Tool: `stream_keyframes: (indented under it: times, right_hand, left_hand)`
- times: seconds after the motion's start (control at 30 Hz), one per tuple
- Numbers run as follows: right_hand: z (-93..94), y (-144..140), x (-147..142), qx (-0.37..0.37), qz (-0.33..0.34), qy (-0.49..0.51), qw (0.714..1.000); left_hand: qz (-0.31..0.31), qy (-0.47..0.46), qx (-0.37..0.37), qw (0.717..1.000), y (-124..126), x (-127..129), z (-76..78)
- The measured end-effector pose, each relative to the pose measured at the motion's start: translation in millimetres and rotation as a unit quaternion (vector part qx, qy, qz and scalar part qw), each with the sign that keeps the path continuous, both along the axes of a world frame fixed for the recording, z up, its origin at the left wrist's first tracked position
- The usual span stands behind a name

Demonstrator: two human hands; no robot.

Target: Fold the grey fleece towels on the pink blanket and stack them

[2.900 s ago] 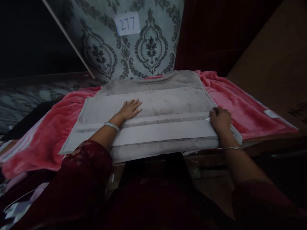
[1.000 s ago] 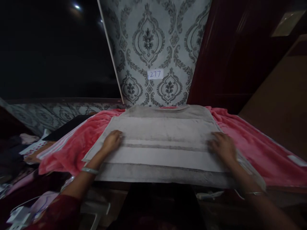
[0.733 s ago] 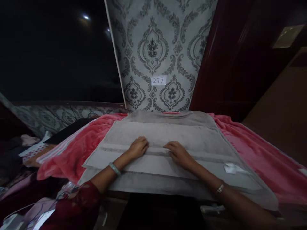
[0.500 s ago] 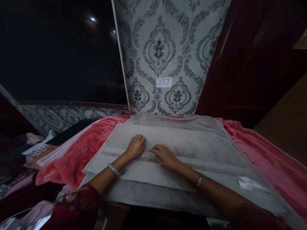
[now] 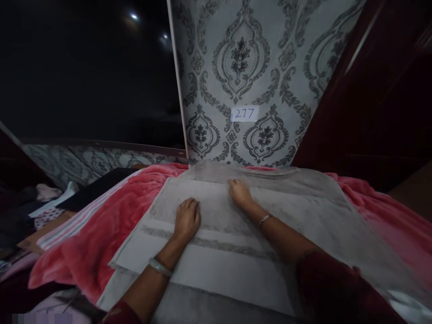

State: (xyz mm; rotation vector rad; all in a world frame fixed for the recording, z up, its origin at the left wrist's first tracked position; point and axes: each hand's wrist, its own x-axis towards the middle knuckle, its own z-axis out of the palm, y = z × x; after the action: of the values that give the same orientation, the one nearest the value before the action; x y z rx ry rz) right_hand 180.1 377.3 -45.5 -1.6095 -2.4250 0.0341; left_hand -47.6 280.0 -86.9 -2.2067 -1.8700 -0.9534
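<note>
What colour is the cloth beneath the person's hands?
The cloth is grey, with paler and darker bands; it shows best in the head view.

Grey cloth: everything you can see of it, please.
The grey cloth looks soft, with a short plush pile. It lies spread mostly flat in stepped layers, paler in the middle, with darker streaks and a dark band running across. Pink blanket shows on both sides, and its far edge lies near the patterned wall. The left hand rests on it; the right hand is blurred over its far part, contact unclear.
</note>
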Motion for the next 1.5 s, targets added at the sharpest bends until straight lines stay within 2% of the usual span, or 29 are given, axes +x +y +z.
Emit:
stream_keyframes:
  times: [0.07, 0.13, 0.17, 0.2, 0.33, 0.4, 0.47, 0.57, 0.6, 0.63, 0.7, 0.77, 0.83, 0.9, 0.93, 1.07, 1.13, 1.2, 1.3, 1.37, 1.43, 1.5]
  right_hand:
    - [-10.8, -11.6, -22.0, 0.005, 0.124, 0.002, 0.992]
    - [-21.9, -18.6, -39.6, -0.003, 0.271, -0.003, 0.963]
    - [-25.5, -17.1, -44.4, -0.013, 0.310, -0.010, 0.951]
    - [-26.8, -11.8, -46.2, -0.025, 0.311, -0.020, 0.950]
    - [-13.8, 24.4, -42.5, -0.053, 0.134, -0.045, 0.989]
    - [-7.1, 30.1, -50.1, -0.039, 0.098, -0.040, 0.994]
    - [-7.7, 21.3, -68.2, -0.019, 0.152, -0.033, 0.988]
    - [-18.9, 2.4, -97.9, -0.020, 0.323, -0.022, 0.946]
    - [-22.3, 0.9, -103.7, -0.034, 0.344, -0.026, 0.938]
    - [-24.2, 3.3, -106.6, -0.049, 0.332, -0.033, 0.941]
    - [-22.3, 18.0, -104.6, -0.063, 0.250, -0.049, 0.965]
    - [-14.4, 36.9, -98.6, -0.060, 0.163, -0.053, 0.983]
    - [-5.5, 47.5, -97.7, -0.048, 0.121, -0.048, 0.990]
    - [-1.3, 42.5, -107.0, -0.031, 0.140, -0.045, 0.989]
    - [-2.0, 34.7, -115.4, -0.021, 0.181, -0.040, 0.982]
    - [-19.6, 1.3, -155.7, 0.000, 0.401, -0.012, 0.916]
    - [-27.2, 4.4, -168.0, -0.010, 0.438, -0.016, 0.899]
    - [-27.9, 24.6, -170.9, -0.022, 0.411, -0.032, 0.911]
    - [-18.5, 62.8, -166.6, -0.030, 0.300, -0.057, 0.952]
    - [-12.0, 73.3, -167.6, -0.023, 0.239, -0.061, 0.969]
    - [-11.0, 65.7, -176.1, 0.001, 0.245, -0.041, 0.969]
    - [-16.5, 47.9, -189.5, 0.013, 0.326, -0.027, 0.945]
  left_hand:
    - [0.040, -0.041, 0.036, 0.998, 0.0, -3.5, 0.3]
    - [0.077, -0.072, 0.068, 0.992, 0.0, -6.2, -0.9]
    - [0.088, -0.081, 0.075, 0.990, 0.3, -7.2, -2.2]
    - [0.095, -0.087, 0.075, 0.989, 0.9, -8.0, -3.8]
    - [0.120, -0.115, 0.056, 0.984, 4.6, -10.2, -12.0]
    - [0.128, -0.138, 0.065, 0.980, 6.2, -10.8, -15.2]
    - [0.134, -0.160, 0.088, 0.974, 7.1, -10.7, -16.8]
    - [0.144, -0.196, 0.112, 0.963, 7.5, -9.8, -16.9]
    - [0.146, -0.207, 0.114, 0.961, 7.5, -9.6, -16.8]
    - [0.146, -0.218, 0.114, 0.958, 7.6, -9.6, -16.7]
    - [0.147, -0.239, 0.112, 0.953, 7.4, -10.6, -17.0]
    - [0.153, -0.262, 0.110, 0.947, 6.9, -13.3, -17.4]
    - [0.161, -0.292, 0.110, 0.936, 5.7, -17.3, -17.4]
    - [0.173, -0.335, 0.116, 0.919, 4.0, -21.6, -16.1]
    - [0.182, -0.359, 0.123, 0.907, 2.9, -23.5, -14.9]
    - [0.211, -0.401, 0.197, 0.869, -1.1, -27.3, -8.4]
    - [0.213, -0.394, 0.236, 0.862, -2.6, -27.5, -6.2]
    - [0.213, -0.397, 0.247, 0.858, -3.5, -27.6, -5.8]
    - [0.224, -0.422, 0.219, 0.850, -3.8, -28.8, -7.2]
    - [0.236, -0.438, 0.205, 0.843, -3.7, -29.5, -7.9]
    - [0.241, -0.449, 0.203, 0.836, -4.0, -29.1, -7.2]
    - [0.237, -0.453, 0.210, 0.834, -5.1, -27.5, -5.5]
